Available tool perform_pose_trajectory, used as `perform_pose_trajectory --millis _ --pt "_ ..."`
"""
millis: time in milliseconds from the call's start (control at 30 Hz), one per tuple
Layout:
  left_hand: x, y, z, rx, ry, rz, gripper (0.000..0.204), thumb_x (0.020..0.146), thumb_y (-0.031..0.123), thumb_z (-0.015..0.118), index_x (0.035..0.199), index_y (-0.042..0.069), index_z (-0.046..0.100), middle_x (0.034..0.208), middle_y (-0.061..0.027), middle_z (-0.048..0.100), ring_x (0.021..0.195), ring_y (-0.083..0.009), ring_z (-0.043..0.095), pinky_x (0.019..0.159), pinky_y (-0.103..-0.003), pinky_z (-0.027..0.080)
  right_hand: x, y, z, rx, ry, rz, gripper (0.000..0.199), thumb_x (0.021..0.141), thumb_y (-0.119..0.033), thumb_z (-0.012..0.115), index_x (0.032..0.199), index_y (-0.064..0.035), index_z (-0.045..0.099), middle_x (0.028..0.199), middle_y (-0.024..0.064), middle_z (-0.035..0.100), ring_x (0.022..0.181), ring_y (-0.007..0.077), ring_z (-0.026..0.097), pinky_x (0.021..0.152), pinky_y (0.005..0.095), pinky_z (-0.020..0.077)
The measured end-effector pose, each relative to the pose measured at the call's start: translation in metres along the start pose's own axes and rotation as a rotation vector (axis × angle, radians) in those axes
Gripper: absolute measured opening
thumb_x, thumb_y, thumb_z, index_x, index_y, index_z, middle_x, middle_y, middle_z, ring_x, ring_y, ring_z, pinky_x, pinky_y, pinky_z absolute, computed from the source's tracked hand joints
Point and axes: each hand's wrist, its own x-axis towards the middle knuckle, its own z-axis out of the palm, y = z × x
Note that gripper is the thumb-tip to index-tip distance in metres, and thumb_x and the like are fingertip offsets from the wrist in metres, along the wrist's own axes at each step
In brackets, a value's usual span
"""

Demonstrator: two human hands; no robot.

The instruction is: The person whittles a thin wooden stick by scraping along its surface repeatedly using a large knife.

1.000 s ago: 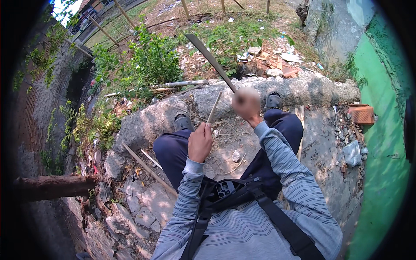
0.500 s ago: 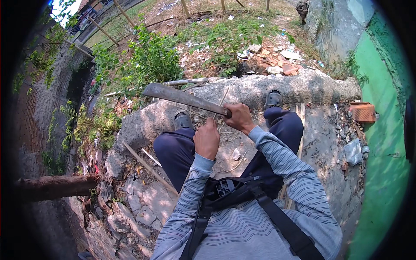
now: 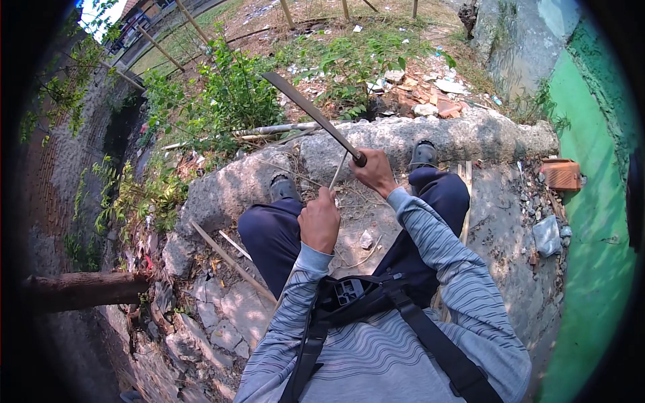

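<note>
My right hand (image 3: pixel 375 173) is wrapped round the dark handle of a machete (image 3: pixel 312 112). Its long grey blade points up and to the left, out past the rough concrete kerb. In front of my left knee, my left hand (image 3: pixel 319 220) is closed on a thin pale stick (image 3: pixel 338 171). The stick rises from that fist toward the machete's handle end; whether it touches the blade there I cannot tell. Both hands are between my bent knees, the right one a little farther off.
My dark shoes rest against the broken concrete kerb (image 3: pixel 480 138). Long wooden strips (image 3: pixel 232 258) lie left of my leg, others by my right leg. An orange plastic crate-like piece (image 3: pixel 562 174) sits by the green wall (image 3: pixel 584 269). A log (image 3: pixel 87 290) juts in at left.
The machete has swung upward, its blade now steeper and its tip farther away and to the right. My right hand has turned with it, while my left hand has barely moved.
</note>
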Motion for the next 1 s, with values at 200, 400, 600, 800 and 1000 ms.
perform_pose_trajectory --millis 200,400,600,800,1000 --pt "0.002 -0.001 -0.001 -0.026 -0.01 0.018 0.026 0.109 0.032 0.052 0.102 0.008 0.059 0.076 -0.0258 0.07 0.073 -0.049 0.071 0.062 -0.063 0.053 -0.014 -0.006 0.001 -0.008 0.094 -0.268 0.024 0.083 -0.027 0.074 0.092 -0.0055 0.073 0.068 0.0183 0.065 0.064 0.0379 0.067 0.063 0.0459 0.0531" --pt "0.001 -0.013 -0.003 -0.257 -0.072 0.026 0.03 0.108 0.032 0.052 0.097 0.005 0.061 0.079 -0.0295 0.068 0.076 -0.0541 0.067 0.067 -0.064 0.051 -0.006 -0.002 -0.003 0.135 0.11 -0.12 0.023 0.083 -0.025 0.071 0.086 -0.0019 0.072 0.063 0.0164 0.06 0.054 0.0303 0.061 0.057 0.0421 0.0468" --pt "0.005 -0.007 -0.006 -0.245 -0.081 -0.013 0.034 0.108 0.033 0.052 0.095 0.004 0.062 0.08 -0.0305 0.067 0.08 -0.0548 0.066 0.07 -0.065 0.049 -0.002 0.002 -0.006 0.081 0.015 -0.127 0.025 0.08 -0.025 0.074 0.091 -0.0027 0.075 0.065 0.0158 0.064 0.056 0.0323 0.063 0.059 0.0436 0.0502" --pt "0.012 -0.017 -0.002 -0.406 -0.101 0.0 0.036 0.108 0.032 0.053 0.091 0.002 0.065 0.081 -0.0275 0.068 0.081 -0.0518 0.066 0.071 -0.061 0.048 -0.017 -0.007 0.001 0.012 0.012 -0.202 0.029 0.08 -0.028 0.076 0.098 -0.0049 0.078 0.07 0.0176 0.068 0.061 0.0351 0.068 0.061 0.0447 0.0532" --pt "0.006 -0.022 -0.005 -0.459 -0.164 -0.014 0.035 0.108 0.029 0.054 0.092 0.001 0.067 0.079 -0.0255 0.068 0.08 -0.0488 0.067 0.07 -0.057 0.048 -0.003 0.003 -0.003 0.057 -0.019 -0.085 0.029 0.08 -0.027 0.077 0.103 -0.0095 0.08 0.074 0.0165 0.072 0.064 0.0334 0.07 0.063 0.0435 0.0558"
